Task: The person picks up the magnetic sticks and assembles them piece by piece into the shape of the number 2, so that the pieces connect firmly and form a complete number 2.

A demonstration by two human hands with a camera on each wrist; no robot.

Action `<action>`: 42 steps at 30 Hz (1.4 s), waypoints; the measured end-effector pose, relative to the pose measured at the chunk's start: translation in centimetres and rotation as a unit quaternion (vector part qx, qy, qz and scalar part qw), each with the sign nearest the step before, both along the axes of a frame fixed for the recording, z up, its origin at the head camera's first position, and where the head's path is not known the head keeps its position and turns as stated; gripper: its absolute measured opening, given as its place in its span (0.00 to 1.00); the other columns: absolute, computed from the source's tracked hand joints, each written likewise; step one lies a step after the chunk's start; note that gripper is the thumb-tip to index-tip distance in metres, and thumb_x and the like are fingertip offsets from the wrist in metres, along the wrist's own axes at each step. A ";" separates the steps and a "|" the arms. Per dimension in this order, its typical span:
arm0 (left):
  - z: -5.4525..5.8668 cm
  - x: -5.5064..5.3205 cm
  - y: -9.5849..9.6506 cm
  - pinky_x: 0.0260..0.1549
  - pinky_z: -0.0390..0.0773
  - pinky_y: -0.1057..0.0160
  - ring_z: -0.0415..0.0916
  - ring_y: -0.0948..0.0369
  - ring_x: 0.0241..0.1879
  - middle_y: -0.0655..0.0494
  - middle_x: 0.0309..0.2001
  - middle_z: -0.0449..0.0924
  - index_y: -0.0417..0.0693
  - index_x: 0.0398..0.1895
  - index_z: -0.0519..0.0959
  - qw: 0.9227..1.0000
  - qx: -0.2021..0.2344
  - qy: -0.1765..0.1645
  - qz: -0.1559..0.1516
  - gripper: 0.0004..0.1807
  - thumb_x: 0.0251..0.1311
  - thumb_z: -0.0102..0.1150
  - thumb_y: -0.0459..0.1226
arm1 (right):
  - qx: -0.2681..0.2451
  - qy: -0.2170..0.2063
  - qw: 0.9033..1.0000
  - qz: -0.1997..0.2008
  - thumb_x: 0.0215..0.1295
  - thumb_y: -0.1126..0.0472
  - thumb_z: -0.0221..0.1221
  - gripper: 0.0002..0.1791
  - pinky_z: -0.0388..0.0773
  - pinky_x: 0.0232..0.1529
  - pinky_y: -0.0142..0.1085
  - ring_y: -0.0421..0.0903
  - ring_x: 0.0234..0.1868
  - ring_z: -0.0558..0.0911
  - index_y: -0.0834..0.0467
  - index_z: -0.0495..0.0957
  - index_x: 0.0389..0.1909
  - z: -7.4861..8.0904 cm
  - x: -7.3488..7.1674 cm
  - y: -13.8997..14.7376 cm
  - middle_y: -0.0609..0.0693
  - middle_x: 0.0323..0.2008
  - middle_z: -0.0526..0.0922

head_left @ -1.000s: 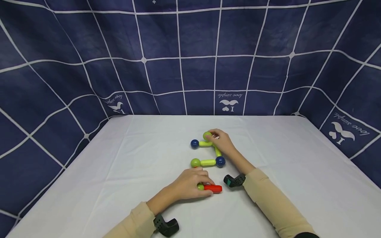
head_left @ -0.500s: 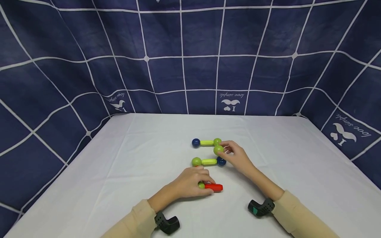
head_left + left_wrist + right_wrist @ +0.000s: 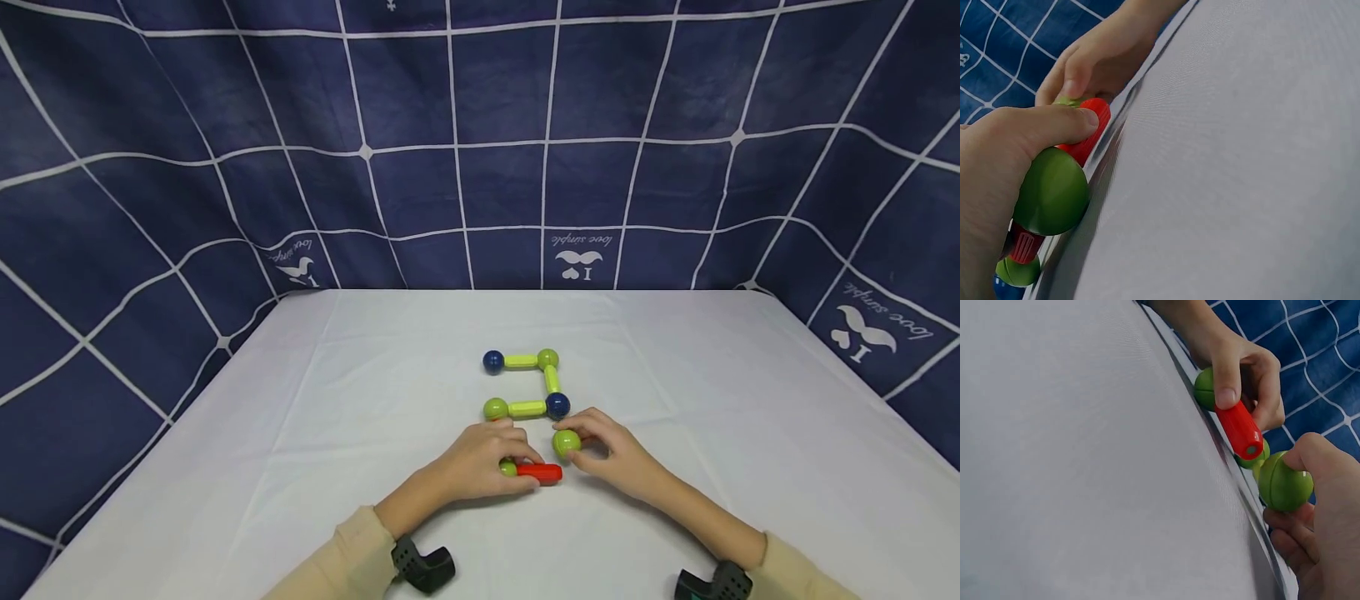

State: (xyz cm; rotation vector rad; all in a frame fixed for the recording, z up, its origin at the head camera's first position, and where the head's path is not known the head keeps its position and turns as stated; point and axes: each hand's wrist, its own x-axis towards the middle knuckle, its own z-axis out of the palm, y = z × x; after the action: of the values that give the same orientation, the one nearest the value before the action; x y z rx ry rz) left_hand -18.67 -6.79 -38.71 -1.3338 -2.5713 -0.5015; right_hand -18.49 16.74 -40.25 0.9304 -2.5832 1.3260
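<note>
My left hand [image 3: 480, 462] pinches a red rod [image 3: 543, 473] between thumb and fingers; a green ball [image 3: 1054, 194] sits at the rod's left end. Just right of the rod's free end, my right hand [image 3: 615, 457] holds another green ball [image 3: 566, 443] in its fingertips. Beyond both hands lies a chain of balls and rods: a blue ball [image 3: 493, 362], a green corner ball [image 3: 548, 359], a second blue ball [image 3: 557, 406] and a green ball [image 3: 495, 408], joined by yellow-green rods. A second red rod [image 3: 1025, 245], mostly hidden by my left hand, runs along the left side.
White cloth [image 3: 375, 358] covers the table. Dark blue grid-patterned fabric [image 3: 495, 183] rises at its back and sides. A black wrist camera [image 3: 423, 567] is strapped to my left wrist, another [image 3: 712, 583] to my right.
My right hand has carried the green ball from the chain's far corner toward me, down to beside the red rod's end. My left hand has kept its place and hold.
</note>
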 end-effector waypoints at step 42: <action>0.6 0.3 -0.7 0.25 0.56 0.81 0.60 0.74 0.26 0.70 0.23 0.69 0.60 0.35 0.83 1.000 -0.001 0.002 0.001 0.12 0.49 0.60 0.51 | 0.036 -0.057 0.995 0.070 0.57 0.54 0.61 0.10 0.71 0.43 0.29 0.31 0.38 0.74 0.50 0.70 0.36 0.2 0.8 0.0 0.41 0.35 0.78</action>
State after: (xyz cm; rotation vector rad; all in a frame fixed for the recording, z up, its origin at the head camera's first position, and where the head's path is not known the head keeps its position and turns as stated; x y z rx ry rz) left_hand -18.36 -7.47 -38.15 -1.3306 -2.5706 -0.4954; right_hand -17.64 16.77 -40.04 1.0972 -2.7121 1.3647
